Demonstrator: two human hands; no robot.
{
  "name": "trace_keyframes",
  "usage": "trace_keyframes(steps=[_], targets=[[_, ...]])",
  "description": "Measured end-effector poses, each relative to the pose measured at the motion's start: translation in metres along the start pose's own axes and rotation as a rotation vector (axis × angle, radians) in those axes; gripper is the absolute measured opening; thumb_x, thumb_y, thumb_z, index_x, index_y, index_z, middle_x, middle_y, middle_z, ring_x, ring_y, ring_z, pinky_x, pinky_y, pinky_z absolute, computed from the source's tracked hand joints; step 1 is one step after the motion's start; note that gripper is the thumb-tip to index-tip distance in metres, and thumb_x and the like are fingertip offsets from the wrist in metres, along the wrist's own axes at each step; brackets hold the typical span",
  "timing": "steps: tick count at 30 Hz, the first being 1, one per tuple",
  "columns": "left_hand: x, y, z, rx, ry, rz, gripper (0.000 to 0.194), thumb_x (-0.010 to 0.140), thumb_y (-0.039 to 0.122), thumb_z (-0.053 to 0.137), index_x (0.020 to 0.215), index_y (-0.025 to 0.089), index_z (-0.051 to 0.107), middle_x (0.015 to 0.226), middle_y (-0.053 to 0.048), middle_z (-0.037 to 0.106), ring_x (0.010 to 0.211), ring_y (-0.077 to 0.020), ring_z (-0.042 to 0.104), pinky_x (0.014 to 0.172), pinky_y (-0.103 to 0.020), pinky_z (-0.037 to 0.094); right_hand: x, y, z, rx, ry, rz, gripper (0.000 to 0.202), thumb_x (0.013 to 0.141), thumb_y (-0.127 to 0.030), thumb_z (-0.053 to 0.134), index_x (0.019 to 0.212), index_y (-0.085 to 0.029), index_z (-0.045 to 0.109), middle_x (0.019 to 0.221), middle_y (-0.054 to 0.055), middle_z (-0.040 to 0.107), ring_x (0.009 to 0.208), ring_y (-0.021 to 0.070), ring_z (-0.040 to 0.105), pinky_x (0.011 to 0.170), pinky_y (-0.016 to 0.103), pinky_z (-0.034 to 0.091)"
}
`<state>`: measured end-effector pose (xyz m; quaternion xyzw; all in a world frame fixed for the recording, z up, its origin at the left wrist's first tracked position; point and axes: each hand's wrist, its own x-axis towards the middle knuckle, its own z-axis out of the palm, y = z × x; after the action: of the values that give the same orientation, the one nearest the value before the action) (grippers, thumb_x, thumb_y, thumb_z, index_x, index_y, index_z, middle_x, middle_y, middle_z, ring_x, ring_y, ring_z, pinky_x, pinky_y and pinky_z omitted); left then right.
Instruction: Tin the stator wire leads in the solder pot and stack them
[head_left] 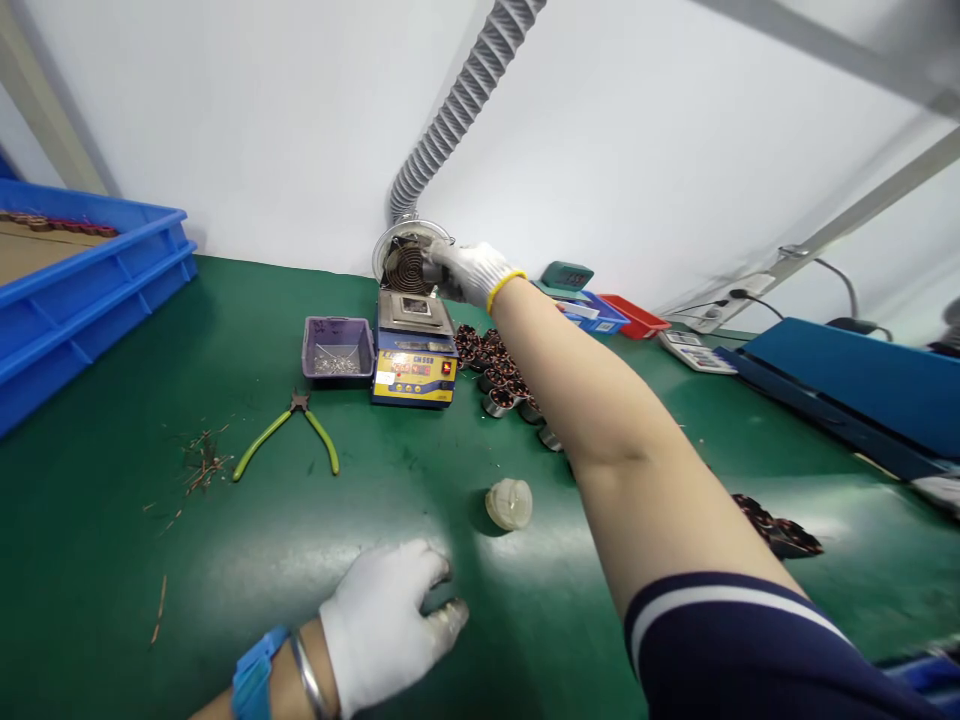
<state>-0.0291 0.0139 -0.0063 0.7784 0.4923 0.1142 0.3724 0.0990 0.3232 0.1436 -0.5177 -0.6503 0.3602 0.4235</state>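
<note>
Gloved in white, my left hand (394, 625) rests low over the green table with thumb and fingers apart and nothing between them. My right hand (469, 272), also gloved, reaches far forward to the round fume fan (409, 265) under the grey hose. Its fingers are closed around something dark and small that I cannot make out. Just below it stands the blue and yellow solder pot (415, 378) with a lit display. A small jar (510, 504) of pale content sits between my two hands. Several coils (496, 400) with copper windings stand right of the solder pot, partly behind my forearm.
Left of the pot are a purple tray (337, 375) with metal bits and green-handled cutters (259, 445). Wire scraps (204, 462) lie farther left, near a blue crate (97, 300). Beyond my right arm are a red bin (636, 318) and a blue machine (855, 385).
</note>
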Motion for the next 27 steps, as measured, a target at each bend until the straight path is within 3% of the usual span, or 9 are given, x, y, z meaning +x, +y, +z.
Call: trace_keyframes(steps=[4,6,8,11,14,18,22,25,27], targets=[[0.001,0.000,-0.003,-0.231,0.164,-0.035,0.026,0.083,0.037,0.058,0.099,0.020,0.070,0.094,-0.009,0.071,0.088,-0.0256,0.066,0.081,-0.039,0.051,-0.077,-0.001,-0.008,0.242,-0.118,0.068,0.026,0.089,-0.044,0.058,0.091,-0.018,0.062,0.086,0.007,0.070,0.075,0.0151,0.068,0.069,0.029,0.059],[0.002,-0.001,-0.006,-0.527,0.278,-0.084,0.040,0.079,0.039,0.063,0.113,0.017,0.065,0.107,-0.012,0.071,0.088,-0.0236,0.066,0.083,-0.038,0.052,-0.130,0.009,-0.003,0.324,-0.168,0.087,0.030,0.080,-0.046,0.067,0.096,-0.020,0.063,0.095,0.007,0.072,0.083,0.0183,0.070,0.070,0.030,0.059],[0.003,0.000,-0.009,-0.836,0.365,-0.095,0.064,0.074,0.044,0.070,0.129,0.015,0.055,0.121,-0.016,0.068,0.086,-0.0213,0.067,0.080,-0.036,0.055,-0.185,0.023,0.007,0.382,-0.187,0.135,0.048,0.068,-0.046,0.077,0.107,-0.022,0.063,0.096,0.006,0.073,0.080,0.0200,0.070,0.068,0.033,0.060],[0.003,0.004,-0.013,-1.131,0.398,-0.033,0.081,0.066,0.047,0.079,0.134,0.016,0.047,0.131,-0.018,0.064,0.090,-0.0222,0.069,0.077,-0.035,0.057,-0.253,0.046,0.027,0.484,-0.166,0.216,0.063,0.059,-0.033,0.084,0.116,-0.023,0.061,0.098,0.006,0.074,0.082,0.0211,0.072,0.073,0.037,0.061],[0.002,0.010,-0.014,-1.235,0.380,-0.040,0.077,0.060,0.047,0.085,0.124,0.017,0.054,0.128,-0.016,0.067,0.100,-0.0272,0.070,0.080,-0.036,0.059,-0.291,0.062,0.045,0.461,-0.053,0.215,0.059,0.056,-0.028,0.084,0.111,-0.025,0.062,0.110,0.008,0.073,0.098,0.0253,0.072,0.077,0.038,0.062],[0.001,0.014,-0.012,-1.188,0.379,-0.123,0.072,0.061,0.048,0.084,0.119,0.014,0.058,0.123,-0.016,0.070,0.100,-0.0279,0.071,0.075,-0.034,0.059,-0.302,0.070,0.053,0.489,-0.008,0.233,0.053,0.060,-0.035,0.082,0.107,-0.024,0.060,0.106,0.009,0.073,0.096,0.0259,0.072,0.078,0.039,0.062],[-0.001,0.011,-0.010,-1.041,0.400,-0.121,0.079,0.064,0.046,0.080,0.130,0.011,0.053,0.123,-0.017,0.069,0.084,-0.0209,0.068,0.071,-0.033,0.058,-0.289,0.065,0.039,0.608,-0.029,0.266,0.055,0.063,-0.044,0.080,0.109,-0.024,0.059,0.099,0.007,0.073,0.085,0.0235,0.072,0.073,0.036,0.061],[-0.001,0.005,-0.006,-0.847,0.421,-0.117,0.082,0.067,0.044,0.078,0.136,0.009,0.050,0.122,-0.017,0.068,0.074,-0.0165,0.062,0.075,-0.037,0.057,-0.252,0.056,0.023,0.618,-0.018,0.283,0.042,0.072,-0.048,0.073,0.104,-0.024,0.059,0.092,0.005,0.071,0.073,0.0190,0.069,0.062,0.032,0.058],[0.001,0.001,-0.002,-0.718,0.402,-0.110,0.080,0.069,0.041,0.075,0.138,0.010,0.050,0.124,-0.016,0.068,0.075,-0.0171,0.061,0.078,-0.038,0.056,-0.209,0.049,0.012,0.575,0.004,0.274,0.033,0.080,-0.050,0.064,0.099,-0.024,0.057,0.087,0.003,0.069,0.068,0.0164,0.066,0.057,0.029,0.057]])
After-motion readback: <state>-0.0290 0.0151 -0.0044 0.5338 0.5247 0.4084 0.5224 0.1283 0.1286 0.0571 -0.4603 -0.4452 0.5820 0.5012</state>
